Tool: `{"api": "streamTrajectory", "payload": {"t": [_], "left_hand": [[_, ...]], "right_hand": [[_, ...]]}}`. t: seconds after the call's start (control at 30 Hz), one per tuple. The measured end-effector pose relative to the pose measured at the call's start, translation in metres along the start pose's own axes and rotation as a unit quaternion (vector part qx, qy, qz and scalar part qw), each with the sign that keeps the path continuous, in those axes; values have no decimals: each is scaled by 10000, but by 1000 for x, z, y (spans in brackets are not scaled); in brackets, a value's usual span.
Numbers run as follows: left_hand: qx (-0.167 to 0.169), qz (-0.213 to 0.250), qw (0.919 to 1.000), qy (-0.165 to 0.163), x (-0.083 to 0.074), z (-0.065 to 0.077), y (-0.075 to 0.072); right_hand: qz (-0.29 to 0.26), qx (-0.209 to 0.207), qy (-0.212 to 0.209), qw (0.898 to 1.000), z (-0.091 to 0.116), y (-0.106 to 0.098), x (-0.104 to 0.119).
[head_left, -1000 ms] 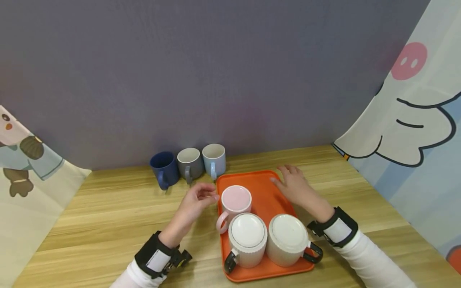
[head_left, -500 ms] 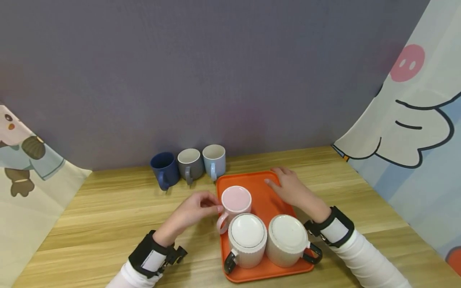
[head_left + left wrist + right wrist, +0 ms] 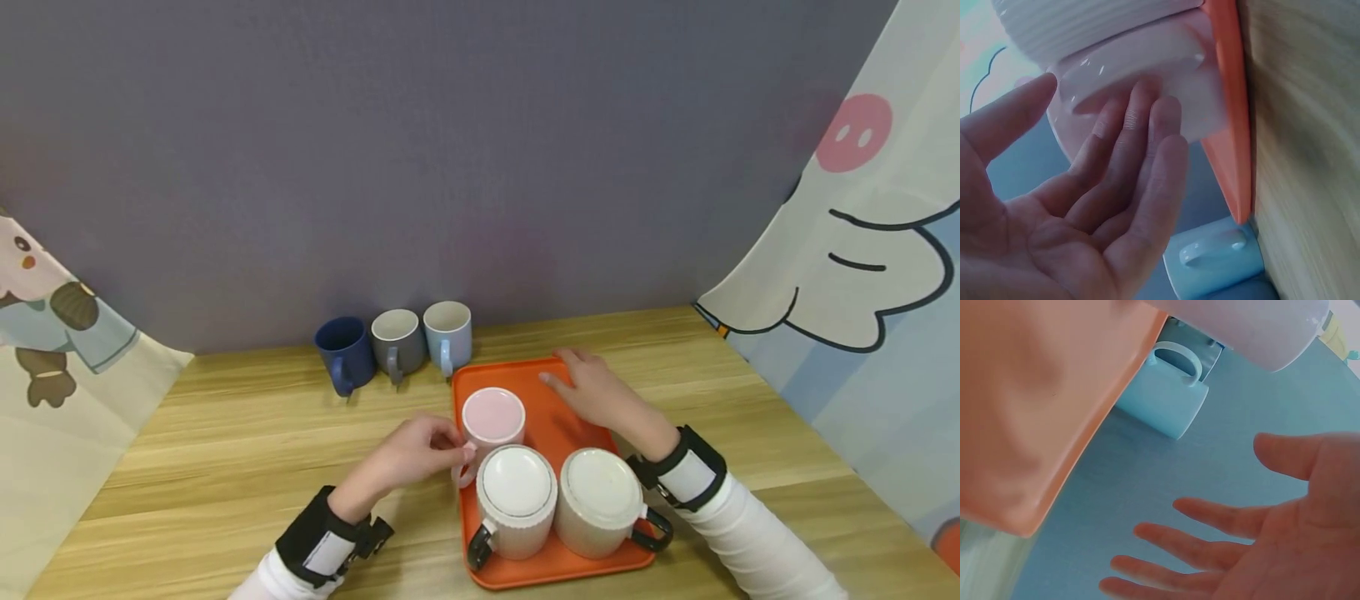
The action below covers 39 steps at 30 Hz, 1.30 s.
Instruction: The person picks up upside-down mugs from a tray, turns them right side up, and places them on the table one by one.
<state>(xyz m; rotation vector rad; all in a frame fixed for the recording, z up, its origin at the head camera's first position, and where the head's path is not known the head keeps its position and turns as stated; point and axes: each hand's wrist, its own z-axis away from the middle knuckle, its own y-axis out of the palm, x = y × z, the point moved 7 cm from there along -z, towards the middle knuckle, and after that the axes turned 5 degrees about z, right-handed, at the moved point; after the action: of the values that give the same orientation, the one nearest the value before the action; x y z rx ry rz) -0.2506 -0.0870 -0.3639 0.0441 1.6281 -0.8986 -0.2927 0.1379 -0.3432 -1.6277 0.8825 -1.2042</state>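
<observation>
An upturned pink mug [image 3: 492, 414] stands on the orange tray [image 3: 551, 392], its handle toward my left hand [image 3: 420, 454]. In the left wrist view, the fingertips [image 3: 1147, 84] reach the edge of the mug's handle [image 3: 1141, 65]. The thumb is spread away from the fingers, not closed around the handle. My right hand [image 3: 600, 398] hovers above the tray's far right part, fingers extended and holding nothing. In the right wrist view its palm faces the camera, thumb apart. Two upturned white mugs, one on the left [image 3: 517, 500] and one on the right [image 3: 600, 500], have black handles and fill the tray's near half.
Against the grey back wall [image 3: 450, 167] stand a dark blue mug [image 3: 352, 354], a grey mug [image 3: 401, 346] and a light blue mug [image 3: 453, 337], all upright. The light blue one is just behind the tray's far left corner. Wooden tabletop [image 3: 225, 433] extends left of the tray.
My left hand has moved down and right to the pink mug's handle. My right hand has shifted left over the tray. The mugs have stayed in place.
</observation>
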Motion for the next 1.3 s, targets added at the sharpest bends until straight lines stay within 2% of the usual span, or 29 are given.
{"api": "streamTrajectory", "payload": {"t": [0.2,0.4,0.63,0.83,1.07,1.3], "left_hand": [[-239,-184,9995,-43,-3,0,4],[-669,-157,9974,-208,-2,1,7],[-1171,-581,9914,-47,-7,4,5],[-1324,-667,9889,41,-9,4,4],[-1699,-754,9826,6,-7,5,-1],[-1811,-573,9818,-14,-5,2,-5]], "right_hand": [[-44,66,-4,10000,0,-1,4],[-70,104,-14,9999,0,-1,5],[-67,52,-36,10000,1,-3,5],[-26,82,-23,10000,1,-3,6],[-77,126,6,9999,1,-3,5],[-95,140,-18,9999,-1,-5,5]]}}
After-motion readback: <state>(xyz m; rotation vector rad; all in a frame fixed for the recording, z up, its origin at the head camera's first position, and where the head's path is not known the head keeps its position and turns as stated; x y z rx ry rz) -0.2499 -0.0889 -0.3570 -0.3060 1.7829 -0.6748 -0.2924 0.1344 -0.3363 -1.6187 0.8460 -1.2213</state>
